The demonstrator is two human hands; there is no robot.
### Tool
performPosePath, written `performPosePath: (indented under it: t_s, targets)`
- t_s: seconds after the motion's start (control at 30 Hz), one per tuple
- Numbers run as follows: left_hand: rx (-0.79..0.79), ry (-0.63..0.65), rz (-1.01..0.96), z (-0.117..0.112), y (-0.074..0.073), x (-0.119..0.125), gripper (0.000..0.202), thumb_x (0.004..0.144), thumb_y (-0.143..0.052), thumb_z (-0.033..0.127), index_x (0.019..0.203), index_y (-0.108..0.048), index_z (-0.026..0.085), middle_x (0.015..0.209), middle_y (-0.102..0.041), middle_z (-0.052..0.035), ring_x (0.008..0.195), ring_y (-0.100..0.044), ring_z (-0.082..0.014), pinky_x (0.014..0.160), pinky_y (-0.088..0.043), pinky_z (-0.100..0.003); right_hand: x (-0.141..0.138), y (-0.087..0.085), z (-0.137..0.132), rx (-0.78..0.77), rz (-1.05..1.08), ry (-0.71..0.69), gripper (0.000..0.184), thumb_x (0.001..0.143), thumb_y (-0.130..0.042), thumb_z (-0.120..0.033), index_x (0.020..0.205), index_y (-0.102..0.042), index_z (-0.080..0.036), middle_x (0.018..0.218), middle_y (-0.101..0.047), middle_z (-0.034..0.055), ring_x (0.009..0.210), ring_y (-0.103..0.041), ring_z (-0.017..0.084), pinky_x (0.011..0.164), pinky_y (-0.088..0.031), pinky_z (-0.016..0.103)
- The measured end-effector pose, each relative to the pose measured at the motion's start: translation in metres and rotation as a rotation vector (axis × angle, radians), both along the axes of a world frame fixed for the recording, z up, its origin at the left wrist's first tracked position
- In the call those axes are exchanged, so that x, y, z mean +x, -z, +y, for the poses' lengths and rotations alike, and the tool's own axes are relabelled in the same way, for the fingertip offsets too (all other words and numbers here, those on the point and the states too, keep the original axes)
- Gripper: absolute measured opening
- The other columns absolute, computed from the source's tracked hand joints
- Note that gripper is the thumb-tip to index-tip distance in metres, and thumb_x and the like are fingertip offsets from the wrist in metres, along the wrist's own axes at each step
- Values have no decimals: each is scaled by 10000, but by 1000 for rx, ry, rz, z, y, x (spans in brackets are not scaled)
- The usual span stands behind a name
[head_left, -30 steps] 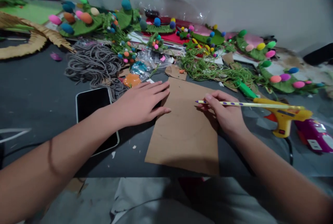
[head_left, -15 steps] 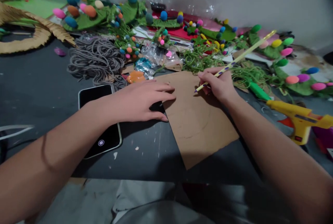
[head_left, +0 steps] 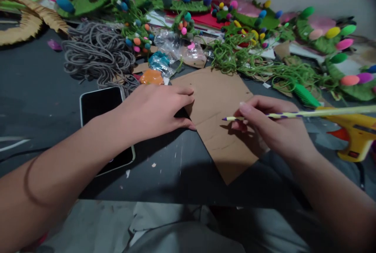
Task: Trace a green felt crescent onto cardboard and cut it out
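A piece of brown cardboard (head_left: pixel 211 96) with faint drawn lines lies flat on the dark table. My left hand (head_left: pixel 163 106) rests with its fingers apart across the cardboard's left edge. Above the sheet's right part, my right hand (head_left: pixel 273 125) is closed around a pale yellow pencil (head_left: pixel 284 115) with purple spots. The pencil is held nearly level, its purple tip pointing left over the cardboard; whether the tip touches cannot be told. Under my left forearm lies a phone (head_left: pixel 101 106) with a dark screen, partly covered.
A yellow glue gun (head_left: pixel 355 133) lies at the right, near a green comb-like brush (head_left: pixel 305 94). Grey cord (head_left: pixel 96 51) is heaped at the back left. Green yarn (head_left: pixel 235 55), an orange packet (head_left: pixel 151 77) and green leaf pieces with coloured balls (head_left: pixel 85 0) line the back.
My right hand has moved right and nearer to me, and the pencil has tipped from slanted to almost level. The cardboard has turned slightly. My left hand stays at its edge.
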State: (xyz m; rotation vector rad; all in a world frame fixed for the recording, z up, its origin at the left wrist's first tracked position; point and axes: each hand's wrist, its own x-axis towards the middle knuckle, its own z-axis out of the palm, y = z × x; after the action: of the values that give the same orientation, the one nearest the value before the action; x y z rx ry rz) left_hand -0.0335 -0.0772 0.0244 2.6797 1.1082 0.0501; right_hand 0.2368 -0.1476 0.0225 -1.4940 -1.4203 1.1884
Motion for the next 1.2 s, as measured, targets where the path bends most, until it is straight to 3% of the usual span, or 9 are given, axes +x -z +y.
performPosePath:
  t_s: [0.13,0.23,0.37,0.5,0.67,0.83,0.97,1.1,1.2]
  targets:
    - [-66,95,-109,13,1,-8,389,987,-644,570,1264,-758,322,1457,-700,-29,1256,-712,-339,1015,-581,-447,6,13,-10,8,77,44,345,969,-753,-507,770,-754,-225,695,-774,48,624,-750,160,592,-603,242]
    - [-148,269,-148,21,-11,-15,392,1064,-535,507,1331,-742,309,1430,-719,-18,1240,-724,-276,1028,-583,-402,16,18,-4,39,56,19,375,975,-744,-507,740,-749,-214,674,-762,41,587,-746,153,568,-605,234]
    - [-174,332,-111,17,-26,-13,413,1109,-474,391,1457,-649,255,1570,-620,-3,1366,-651,-265,1123,-547,-432,29,17,10,65,47,-13,432,937,-769,-552,684,-733,-205,612,-725,25,523,-716,149,520,-598,238]
    - [-119,426,-177,12,-14,-8,447,1107,-428,307,1523,-593,312,1671,-506,33,1554,-472,-220,1289,-414,-411,25,12,10,86,26,31,365,905,-812,-528,733,-729,-217,643,-741,14,558,-722,143,548,-608,231]
    - [-101,444,-101,17,3,-11,496,1097,-381,278,1559,-559,276,1681,-490,32,1540,-488,-216,1309,-381,-417,11,4,-12,-1,-58,92,344,791,-920,-493,758,-719,-216,719,-790,45,568,-723,167,477,-574,229]
    - [-108,443,-37,23,-3,-11,513,1080,-349,241,1537,-579,268,1668,-505,46,1504,-524,-226,1263,-432,-425,12,-1,-33,-65,-102,136,301,861,-871,-457,762,-746,-202,726,-793,45,562,-686,118,471,-512,161]
    - [-93,468,-18,22,-4,-9,543,1056,-346,267,1547,-575,279,1687,-481,35,1510,-520,-280,1244,-450,-482,25,-2,-46,-40,-204,90,255,851,-880,-428,795,-749,-216,759,-810,47,580,-715,126,459,-491,144]
    - [-104,450,31,19,-3,-8,560,1064,-331,307,1587,-529,303,1717,-431,52,1554,-456,-279,1275,-397,-487,40,-7,-61,6,-291,70,153,844,-884,-365,818,-778,-258,869,-842,31,634,-760,131,516,-543,137]
    - [-108,450,51,17,-4,-9,570,1074,-321,329,1621,-481,314,1736,-392,59,1577,-421,-261,1294,-365,-480,39,-13,-66,47,-362,124,178,831,-880,-376,763,-767,-257,739,-809,10,540,-716,110,460,-499,119]
